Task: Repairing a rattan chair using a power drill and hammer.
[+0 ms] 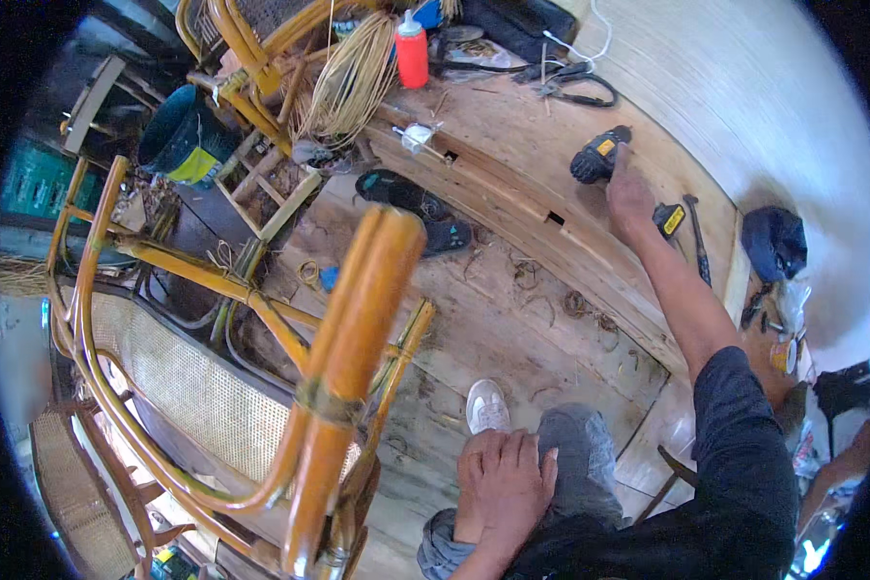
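My right hand (pixel 630 193) reaches out over the raised wooden platform (pixel 512 126) and is closed around the handle of a black and yellow cordless drill (pixel 599 155) that lies there. My left hand (pixel 501 483) rests flat on my knee, fingers together, holding nothing. Close in front of me on the left stands an orange rattan chair (pixel 348 338) with a woven cane seat (pixel 179 377), its frame tilted toward me. My white shoe (pixel 487 406) stands on the plank floor beside it.
On the platform lie a red bottle (pixel 412 50), a coil of cane strands (pixel 353 82), black pliers (pixel 575 85), a hammer (pixel 698 242) and a dark cap (pixel 775 242). Dark sandals (pixel 418 205) sit on the floor. More rattan frames (pixel 251 48) and a dark bucket (pixel 179 135) stand beyond.
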`<state>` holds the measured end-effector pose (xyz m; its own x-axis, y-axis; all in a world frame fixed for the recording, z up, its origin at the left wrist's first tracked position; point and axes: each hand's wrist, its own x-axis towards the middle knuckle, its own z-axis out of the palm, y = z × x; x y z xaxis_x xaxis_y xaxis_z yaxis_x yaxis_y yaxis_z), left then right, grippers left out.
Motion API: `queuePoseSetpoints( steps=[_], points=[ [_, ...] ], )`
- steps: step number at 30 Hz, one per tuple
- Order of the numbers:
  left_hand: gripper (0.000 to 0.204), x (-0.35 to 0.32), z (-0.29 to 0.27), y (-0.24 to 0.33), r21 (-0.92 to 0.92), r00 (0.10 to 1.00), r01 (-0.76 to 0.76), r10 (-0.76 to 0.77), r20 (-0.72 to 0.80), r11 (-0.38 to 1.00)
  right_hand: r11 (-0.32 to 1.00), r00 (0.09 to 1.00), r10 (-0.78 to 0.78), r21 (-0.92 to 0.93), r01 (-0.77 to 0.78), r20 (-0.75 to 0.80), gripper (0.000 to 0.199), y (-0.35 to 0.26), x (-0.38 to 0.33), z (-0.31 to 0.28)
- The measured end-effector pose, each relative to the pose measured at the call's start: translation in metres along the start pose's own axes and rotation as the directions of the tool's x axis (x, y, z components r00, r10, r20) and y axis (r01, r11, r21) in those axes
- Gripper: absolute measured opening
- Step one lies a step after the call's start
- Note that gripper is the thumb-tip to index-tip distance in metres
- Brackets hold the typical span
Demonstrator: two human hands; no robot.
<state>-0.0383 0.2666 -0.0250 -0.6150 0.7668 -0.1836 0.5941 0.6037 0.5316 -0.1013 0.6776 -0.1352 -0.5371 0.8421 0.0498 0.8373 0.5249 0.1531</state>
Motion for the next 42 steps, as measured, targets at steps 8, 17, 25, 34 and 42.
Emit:
queuePoseSetpoints(
  steps=[8,17,25,34,42],
  points=[
    [0.029,0.016,-0.020,0.001,-0.075,0.932,0.264,-0.234,0.275,0.962,0.960,0.996,-0.086,0.269,0.077,0.021,0.067,0.011,0.045,0.033],
    [0.029,0.010,-0.043,-0.002,-0.172,0.867,0.474,-0.423,0.264,0.863,0.997,0.964,-0.025,-0.069,0.045,0.265,0.075,-0.009,0.032,-0.029],
    [0.024,0.020,-0.173,0.012,-0.508,0.859,0.379,-0.498,-0.116,0.773,0.162,0.412,-0.675,0.667,-0.727,0.612,0.050,-0.126,-0.038,-0.151],
    [0.063,-0.058,-0.266,-0.131,-0.706,-0.048,0.694,-0.969,-0.241,0.141,0.560,0.175,-0.743,0.743,-0.367,0.646,0.037,-0.209,-0.069,-0.245],
    [0.058,-0.079,-0.241,-0.147,-0.708,0.111,0.700,-0.994,-0.018,0.091,0.471,0.119,-0.837,0.813,-0.343,0.535,0.030,-0.205,-0.072,-0.220]
  ],
)
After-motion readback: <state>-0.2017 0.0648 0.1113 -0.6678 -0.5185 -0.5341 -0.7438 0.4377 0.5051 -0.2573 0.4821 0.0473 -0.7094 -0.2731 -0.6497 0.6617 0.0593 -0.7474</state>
